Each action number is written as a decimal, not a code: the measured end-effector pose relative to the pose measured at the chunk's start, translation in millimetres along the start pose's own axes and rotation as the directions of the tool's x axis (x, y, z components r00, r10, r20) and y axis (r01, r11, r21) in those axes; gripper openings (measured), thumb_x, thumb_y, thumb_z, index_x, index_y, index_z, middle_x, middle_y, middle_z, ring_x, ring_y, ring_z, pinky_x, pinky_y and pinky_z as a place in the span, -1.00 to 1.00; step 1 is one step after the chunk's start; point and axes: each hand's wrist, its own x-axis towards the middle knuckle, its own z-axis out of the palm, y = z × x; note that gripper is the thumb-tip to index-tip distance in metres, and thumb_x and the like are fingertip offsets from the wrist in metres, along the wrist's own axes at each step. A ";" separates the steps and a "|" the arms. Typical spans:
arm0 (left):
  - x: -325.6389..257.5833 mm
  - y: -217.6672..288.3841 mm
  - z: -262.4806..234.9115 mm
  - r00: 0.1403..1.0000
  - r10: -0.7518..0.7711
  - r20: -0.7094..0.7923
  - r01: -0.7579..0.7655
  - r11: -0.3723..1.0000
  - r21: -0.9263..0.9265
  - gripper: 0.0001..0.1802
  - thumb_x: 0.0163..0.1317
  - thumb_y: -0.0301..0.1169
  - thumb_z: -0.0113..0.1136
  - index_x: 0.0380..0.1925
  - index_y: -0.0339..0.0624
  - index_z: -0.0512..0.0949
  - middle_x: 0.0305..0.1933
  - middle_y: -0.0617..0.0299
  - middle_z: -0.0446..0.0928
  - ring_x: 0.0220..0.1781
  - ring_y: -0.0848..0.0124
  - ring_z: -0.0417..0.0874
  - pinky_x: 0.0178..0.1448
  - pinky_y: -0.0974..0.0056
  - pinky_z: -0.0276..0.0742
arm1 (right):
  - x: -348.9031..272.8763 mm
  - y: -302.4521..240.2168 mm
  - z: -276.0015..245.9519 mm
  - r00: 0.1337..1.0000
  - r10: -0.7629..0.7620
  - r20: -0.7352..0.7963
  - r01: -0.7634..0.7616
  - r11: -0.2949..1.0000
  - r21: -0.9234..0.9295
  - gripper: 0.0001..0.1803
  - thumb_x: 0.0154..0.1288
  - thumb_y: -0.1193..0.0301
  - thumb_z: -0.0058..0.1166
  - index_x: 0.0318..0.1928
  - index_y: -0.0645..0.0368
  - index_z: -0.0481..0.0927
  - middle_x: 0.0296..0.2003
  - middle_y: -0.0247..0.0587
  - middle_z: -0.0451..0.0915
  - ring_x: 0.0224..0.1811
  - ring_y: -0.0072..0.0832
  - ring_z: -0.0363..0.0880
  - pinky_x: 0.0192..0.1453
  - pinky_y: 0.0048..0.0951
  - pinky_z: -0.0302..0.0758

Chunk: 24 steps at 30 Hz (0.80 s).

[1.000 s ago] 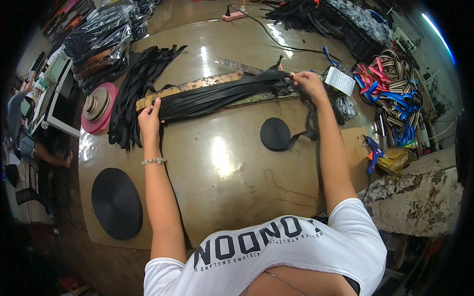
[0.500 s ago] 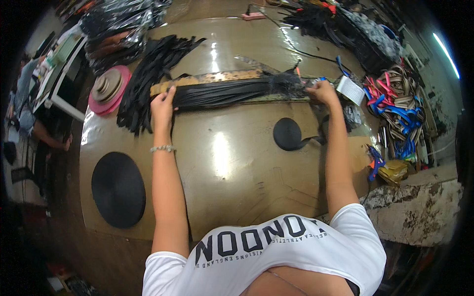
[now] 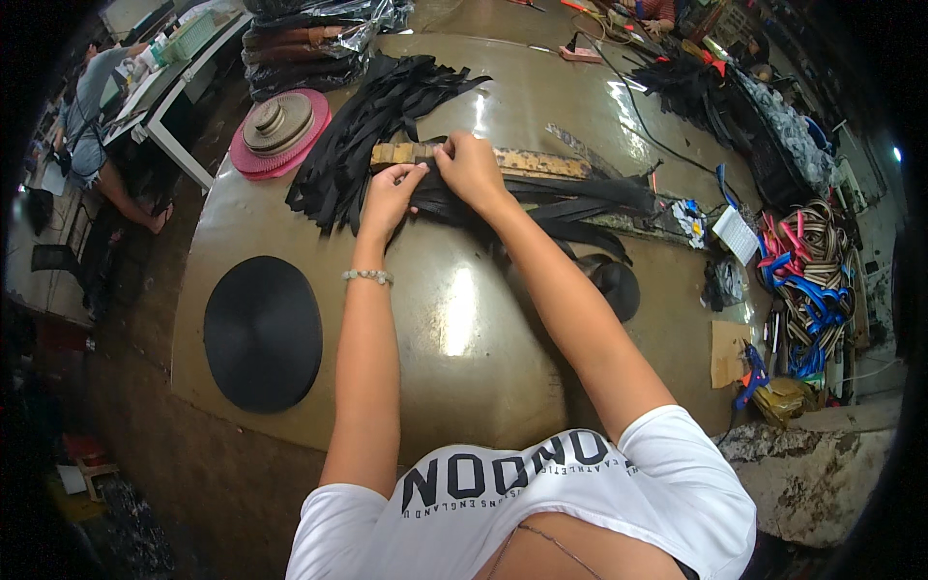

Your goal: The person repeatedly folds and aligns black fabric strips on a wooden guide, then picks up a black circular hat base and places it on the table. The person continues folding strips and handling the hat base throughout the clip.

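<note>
Right hand (image 3: 471,170) | we bring it from the far end of the black straps (image 3: 541,198) to their left end | left hand (image 3: 389,195) now just beside it (both gripping the bundle).

Strap bundle (image 3: 541,198) on table (image 3: 454,329); disc (image 3: 262,333) left; ruler (image 3: 503,158) behind

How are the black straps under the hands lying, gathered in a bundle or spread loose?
Gathered: both the left hand and right hand pinch one end of the black straps, which run together alongside the wooden ruler.
</note>
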 end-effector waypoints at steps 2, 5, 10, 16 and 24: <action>1.8 -0.2 4.1 0.998 -0.009 -0.064 0.009 1.000 -0.011 -0.64 0.09 -0.15 0.21 -0.45 -0.29 0.56 -0.62 0.34 0.47 -0.63 0.63 0.43 -0.60 0.52 0.36 | 1.0 3.6 0.7 0.996 -0.074 0.040 0.072 0.997 0.033 -0.76 0.03 0.35 0.13 -0.49 0.34 0.54 -0.56 0.14 0.52 -0.48 -0.06 0.54 -0.35 -0.25 0.43; 3.9 -4.9 14.6 0.973 0.088 -0.214 -0.056 0.987 0.152 -0.60 0.05 -0.13 0.24 -0.51 -0.33 0.55 -0.66 0.32 0.45 -0.68 0.61 0.41 -0.65 0.49 0.37 | -0.4 -1.4 -16.4 0.991 -0.048 0.128 0.042 0.998 0.047 -0.81 0.00 0.37 0.11 -0.46 0.27 0.57 -0.49 0.11 0.55 -0.36 -0.03 0.55 -0.23 -0.17 0.48; 7.0 -8.4 11.0 0.970 0.050 -0.239 -0.027 0.995 0.100 -0.61 0.05 -0.14 0.26 -0.47 -0.34 0.57 -0.61 0.32 0.46 -0.65 0.61 0.40 -0.63 0.48 0.38 | -30.2 6.8 -115.7 0.889 -0.218 0.403 0.263 0.963 -0.059 -0.68 0.00 0.31 0.17 -0.24 0.23 0.56 -0.52 -0.05 0.55 -0.46 -0.29 0.53 -0.32 -0.34 0.42; 7.2 -7.3 9.8 0.973 0.015 -0.229 0.019 0.990 0.142 -0.60 0.06 -0.13 0.25 -0.39 -0.32 0.57 -0.56 0.35 0.47 -0.60 0.62 0.39 -0.56 0.47 0.36 | -88.2 52.1 -296.6 0.956 0.069 0.286 -0.106 0.988 0.114 -0.75 0.10 0.32 0.16 -0.34 0.29 0.61 -0.59 -0.38 0.51 -0.57 -0.69 0.36 -0.48 -0.64 0.29; 7.9 -4.1 11.7 0.975 -0.017 -0.222 0.037 0.996 0.086 -0.67 0.06 -0.16 0.26 -0.44 -0.25 0.56 -0.54 0.37 0.49 -0.59 0.64 0.41 -0.55 0.49 0.31 | -61.3 195.5 -277.1 0.930 0.316 -0.189 -0.305 0.949 0.085 -0.64 0.10 0.18 0.16 -0.46 0.29 0.59 -0.64 -0.36 0.51 -0.57 -0.68 0.37 -0.47 -0.58 0.29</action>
